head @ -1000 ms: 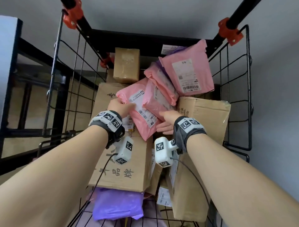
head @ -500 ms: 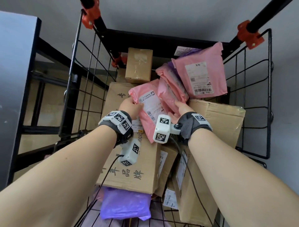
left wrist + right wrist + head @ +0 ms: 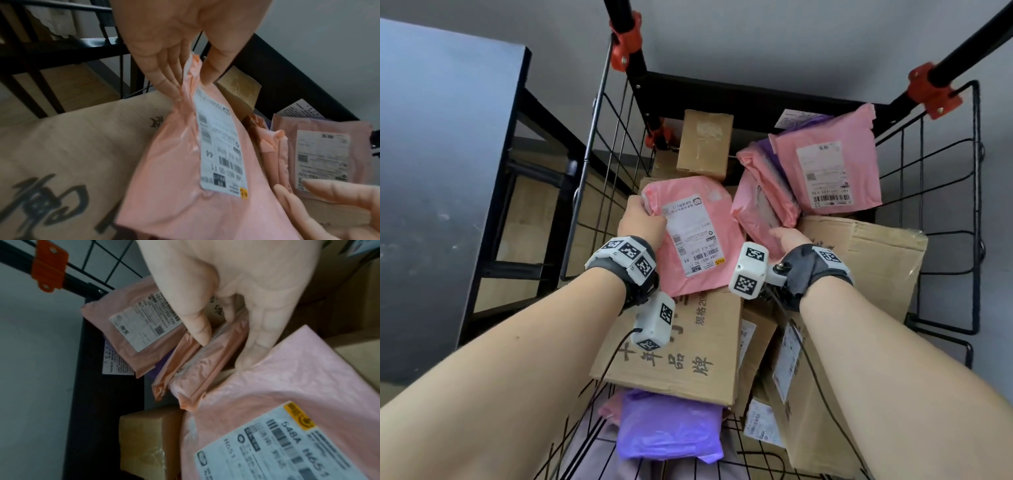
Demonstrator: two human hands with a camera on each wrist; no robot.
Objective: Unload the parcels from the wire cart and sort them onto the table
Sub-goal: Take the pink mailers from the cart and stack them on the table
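The wire cart [image 3: 977, 212] is piled with parcels. My left hand [image 3: 645, 214] pinches the top left corner of a pink mailer [image 3: 698, 236] with a white label, which lies on a large cardboard box [image 3: 681, 349]. In the left wrist view the left hand [image 3: 191, 84] has its thumb on one side of the pink mailer [image 3: 174, 178] and its fingers on the other. My right hand [image 3: 786, 236] grips a narrower pink mailer [image 3: 760, 205]. In the right wrist view, the right hand [image 3: 224, 345] holds this narrow mailer [image 3: 205, 368] between thumb and fingers. The dark table [image 3: 441, 154] is at the left.
A third pink mailer [image 3: 828, 164] leans at the cart's back right over a purple one. A small brown box [image 3: 705, 144] stands at the back. Another cardboard box [image 3: 869, 274] fills the right side, and a purple mailer [image 3: 671, 428] lies near the front.
My left hand has drawn the labelled pink mailer to the left, away from the other pink ones. My right hand has reached further in and closed on the narrow pink mailer.
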